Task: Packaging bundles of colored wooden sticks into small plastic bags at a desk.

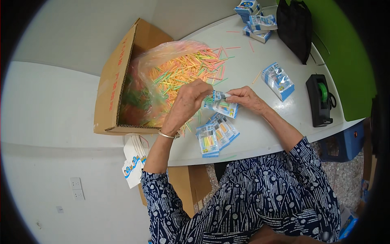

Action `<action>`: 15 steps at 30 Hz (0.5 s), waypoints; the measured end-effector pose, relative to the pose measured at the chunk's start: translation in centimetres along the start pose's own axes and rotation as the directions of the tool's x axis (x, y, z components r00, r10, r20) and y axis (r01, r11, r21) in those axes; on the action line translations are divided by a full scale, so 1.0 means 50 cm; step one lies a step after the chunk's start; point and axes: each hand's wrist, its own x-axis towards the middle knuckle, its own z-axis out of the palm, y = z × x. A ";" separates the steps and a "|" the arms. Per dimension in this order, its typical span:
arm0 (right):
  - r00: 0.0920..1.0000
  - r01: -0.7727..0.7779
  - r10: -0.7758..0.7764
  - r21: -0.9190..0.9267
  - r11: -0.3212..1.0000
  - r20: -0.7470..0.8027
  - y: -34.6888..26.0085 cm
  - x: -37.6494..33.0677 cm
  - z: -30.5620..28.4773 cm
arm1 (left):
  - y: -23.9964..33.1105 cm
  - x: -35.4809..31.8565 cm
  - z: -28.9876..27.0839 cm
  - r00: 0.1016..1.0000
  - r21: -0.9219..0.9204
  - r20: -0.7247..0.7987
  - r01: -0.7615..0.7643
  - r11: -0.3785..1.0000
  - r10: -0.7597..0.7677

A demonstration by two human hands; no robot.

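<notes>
You have a small clear-and-blue packet [226,109] in your right hand [248,100], over the white table [260,128].
Nearest you, similar packets [209,140] holding coloured sticks lie fanned near the table edge. Just beyond, your right thumb and fingers pinch the packet's top edge; your left hand [189,97] has its fingertips drawn together at the left corner, but whether they grip anything cannot be told. Past it, loose coloured sticks [183,69] spill from a cardboard box [110,87]. Off right sits a black tape dispenser [314,99]; farthest, blue-and-white packs [260,24] beside a black bag [293,30].
</notes>
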 end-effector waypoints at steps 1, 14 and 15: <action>1.000 -0.020 0.020 0.054 0.998 -0.002 -0.002 -0.001 0.004 | -0.003 -0.002 0.005 1.000 0.001 0.001 0.000 1.000 0.000; 0.999 0.035 -0.028 0.324 0.946 -0.027 0.023 0.005 0.005 | -0.001 -0.016 0.067 0.959 -0.352 -0.136 0.188 0.917 -0.248; 0.999 0.040 -0.027 0.363 0.931 -0.042 0.022 0.006 0.008 | 0.001 -0.019 0.073 0.937 -0.459 -0.107 0.251 0.853 -0.333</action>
